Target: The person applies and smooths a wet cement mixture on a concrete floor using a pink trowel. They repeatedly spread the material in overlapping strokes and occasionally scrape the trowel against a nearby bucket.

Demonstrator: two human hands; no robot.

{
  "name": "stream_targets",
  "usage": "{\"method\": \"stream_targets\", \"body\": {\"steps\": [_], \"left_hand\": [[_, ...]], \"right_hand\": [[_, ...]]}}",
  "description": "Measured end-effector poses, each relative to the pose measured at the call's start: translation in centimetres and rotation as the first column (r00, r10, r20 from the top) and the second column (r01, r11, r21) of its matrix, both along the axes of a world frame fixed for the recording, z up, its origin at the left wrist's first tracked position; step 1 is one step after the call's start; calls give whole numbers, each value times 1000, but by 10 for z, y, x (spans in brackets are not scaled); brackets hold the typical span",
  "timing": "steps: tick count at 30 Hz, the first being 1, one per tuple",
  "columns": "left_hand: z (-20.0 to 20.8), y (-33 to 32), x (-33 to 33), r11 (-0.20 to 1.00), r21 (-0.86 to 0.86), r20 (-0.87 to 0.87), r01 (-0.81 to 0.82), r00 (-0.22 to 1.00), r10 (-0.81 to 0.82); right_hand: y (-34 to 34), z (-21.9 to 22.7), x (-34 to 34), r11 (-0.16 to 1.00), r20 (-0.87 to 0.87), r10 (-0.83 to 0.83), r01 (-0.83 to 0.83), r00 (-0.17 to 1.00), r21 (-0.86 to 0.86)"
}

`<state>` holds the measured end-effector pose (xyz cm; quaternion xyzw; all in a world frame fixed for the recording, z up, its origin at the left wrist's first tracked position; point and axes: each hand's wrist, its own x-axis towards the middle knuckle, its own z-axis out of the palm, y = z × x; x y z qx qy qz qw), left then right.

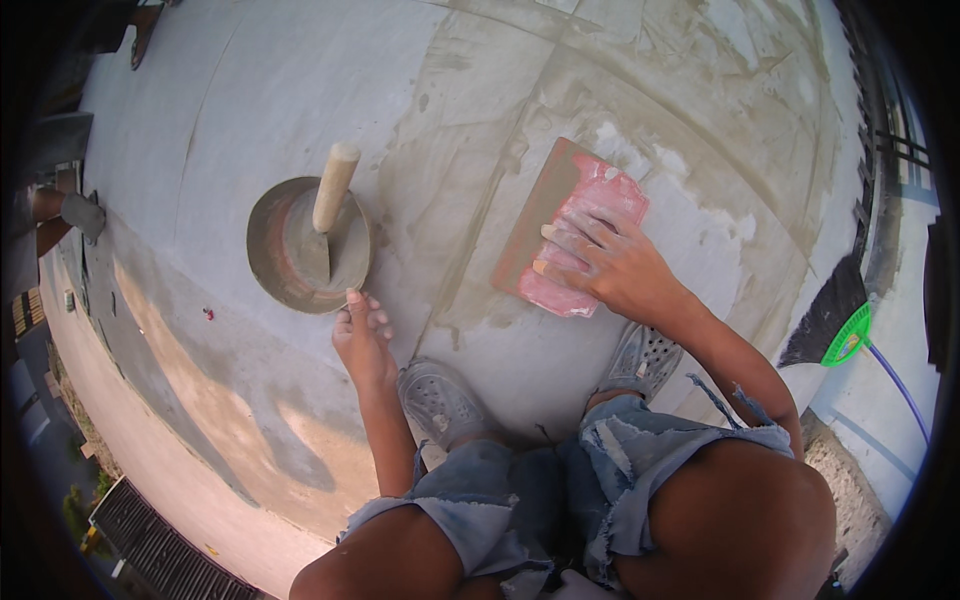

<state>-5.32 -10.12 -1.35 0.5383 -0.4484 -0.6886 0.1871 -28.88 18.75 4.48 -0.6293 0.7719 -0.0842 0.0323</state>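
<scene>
Working squat on a smeared grey floor (420, 190). Around first: at far right, a broom (838, 318) with black bristles, green head and blue-purple stick, well apart from the right arm. At left rim, another person's shoe (83, 215), well apart from the bowl. Near own toes, grey clogs (440, 398), planted between bowl and board and just below both; closest thing in the way. Left of the bowl, a small red scrap (208, 314). Farther lower left, a dark ribbed panel (165, 548) at the edge, past sunlit strips and shadow.

Containers: just one near, a round metal bowl (258, 262) left of centre. In it, a trowel (335, 187), wooden handle tilted up past the far rim, blade down inside. Also wet grey stuff with reddish streaks on the inner wall; can't tell how deep.

Left hand (364, 330): pinching the bowl's near rim, thumb and fingertip on the edge. Right hand (612, 262): laid over the pink block on a brown flat board (532, 235), fingers spread and dusty; thumb hidden, so can't tell whether clamped. Board flat on the damp patch, right of centre, well apart from the bowl.
</scene>
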Motion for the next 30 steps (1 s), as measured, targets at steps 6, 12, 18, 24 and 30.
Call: {"method": "stream_targets", "body": {"steps": [6,12,18,24,30], "left_hand": [[-2,1,1,1000,-5,11,-2,1000,2],[-1,2,0,1000,-8,7,1,1000,-1],[-3,2,0,1000,-14,-19,-7,1000,7],[-4,1,2,1000,-20,-20,-6,1000,5],[-3,3,1,1000,-23,-4,-9,1000,8]], "right_hand": [[-13,-9,-8,1000,37,20,-20,999,6],[-20,-14,-13,999,6,35,-35,999,14],[-27,-20,-17,998,27,37,-35,999,-54],[-31,-24,-14,999,38,11,-9,999,-52],[-34,-23,-13,998,33,4,-2,999,-58]]}}
